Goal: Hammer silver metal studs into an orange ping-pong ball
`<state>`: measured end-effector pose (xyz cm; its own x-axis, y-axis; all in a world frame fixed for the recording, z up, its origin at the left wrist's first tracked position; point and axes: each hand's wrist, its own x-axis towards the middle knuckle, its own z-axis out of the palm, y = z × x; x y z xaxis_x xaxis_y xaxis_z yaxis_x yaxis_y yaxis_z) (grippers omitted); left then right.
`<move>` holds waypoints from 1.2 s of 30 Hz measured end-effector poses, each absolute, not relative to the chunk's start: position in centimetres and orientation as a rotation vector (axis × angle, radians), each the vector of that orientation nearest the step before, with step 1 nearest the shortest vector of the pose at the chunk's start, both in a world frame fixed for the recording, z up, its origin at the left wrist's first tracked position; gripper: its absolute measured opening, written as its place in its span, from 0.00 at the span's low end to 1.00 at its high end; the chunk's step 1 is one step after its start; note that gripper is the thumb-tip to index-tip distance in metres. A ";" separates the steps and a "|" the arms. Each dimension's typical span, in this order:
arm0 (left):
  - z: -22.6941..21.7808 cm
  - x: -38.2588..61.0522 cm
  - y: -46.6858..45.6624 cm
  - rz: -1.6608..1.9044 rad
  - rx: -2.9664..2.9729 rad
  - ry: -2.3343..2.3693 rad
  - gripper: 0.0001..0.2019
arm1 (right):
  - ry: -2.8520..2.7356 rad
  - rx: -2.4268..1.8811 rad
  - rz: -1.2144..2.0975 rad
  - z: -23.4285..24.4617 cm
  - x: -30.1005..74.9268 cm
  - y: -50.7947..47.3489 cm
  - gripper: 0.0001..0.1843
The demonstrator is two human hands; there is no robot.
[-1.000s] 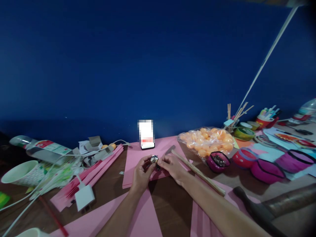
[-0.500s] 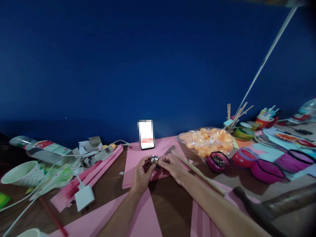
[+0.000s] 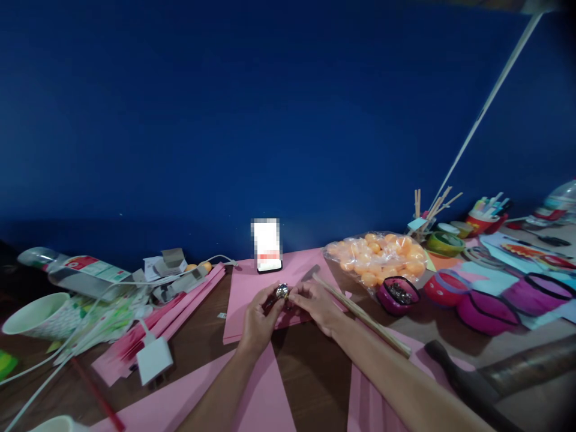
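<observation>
Between both hands, above the pink paper, is a small shiny silver round piece (image 3: 282, 291), its exact kind too small to tell. My left hand (image 3: 260, 318) is closed, thumb and fingers gripping it from the left. My right hand (image 3: 312, 305) is closed in a pinch at its right side, with fingertips close together; what lies between them is partly hidden. Just beyond my right hand lies a hammer (image 3: 360, 313) with a wooden handle, its head on the pink paper sheets (image 3: 238, 300). Behind the hands a phone (image 3: 269, 249) leans upright against the blue wall.
To the right are a bag of orange balls (image 3: 378, 258), a magenta bowl (image 3: 396, 306) of small metal bits, more bowls (image 3: 488, 312) and a dark curved tool (image 3: 468, 378). On the left lie a white charger (image 3: 153, 361), a plastic bottle (image 3: 90, 277) and a paper cup (image 3: 38, 315).
My right fingertips have shifted very slightly at the silver piece. Both hands stay in nearly the same place, and the things around them have not moved.
</observation>
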<state>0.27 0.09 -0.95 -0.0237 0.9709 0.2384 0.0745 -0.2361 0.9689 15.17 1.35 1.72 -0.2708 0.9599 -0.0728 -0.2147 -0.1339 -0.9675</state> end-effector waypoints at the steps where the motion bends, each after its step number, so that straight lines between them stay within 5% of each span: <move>1: -0.9 0.3 0.1 1.374 1.432 1.166 0.22 | -1.166 -0.968 1.584 1.7 15.2 1.4 0.16; 36: -1.0 0.5 0.1 1.388 1.418 1.146 0.21 | -1.159 -0.950 1.503 1.8 14.9 1.2 0.12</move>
